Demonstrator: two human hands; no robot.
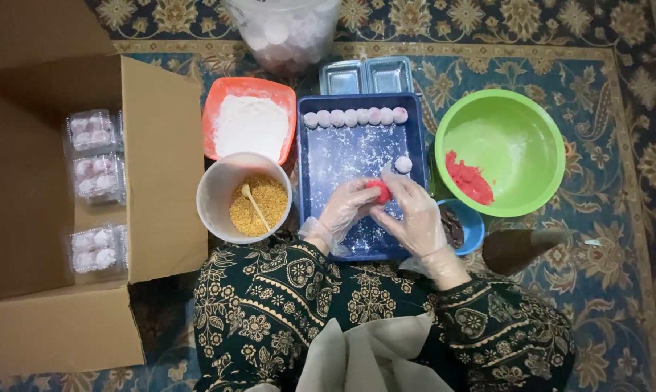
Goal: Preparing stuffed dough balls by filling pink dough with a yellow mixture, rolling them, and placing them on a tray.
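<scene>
A red dough ball (378, 191) is held between two gloved hands over a blue tray (342, 156).

At 9 o'clock a cardboard box (23, 218) with clear packs is seen, then a white bowl of golden crumbs (244, 197). The left hand (346, 210) and right hand (413, 214) are closed narrowly around the ball at centre. At 3 o'clock a green bowl (517, 131) is placed.

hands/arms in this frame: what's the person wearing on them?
Both the left hand and the right hand wear thin, clear, loose-fitting disposable plastic gloves, crinkled and bunched at the wrists. The arms are covered by long dark green sleeves printed with a cream floral and paisley pattern.
</scene>
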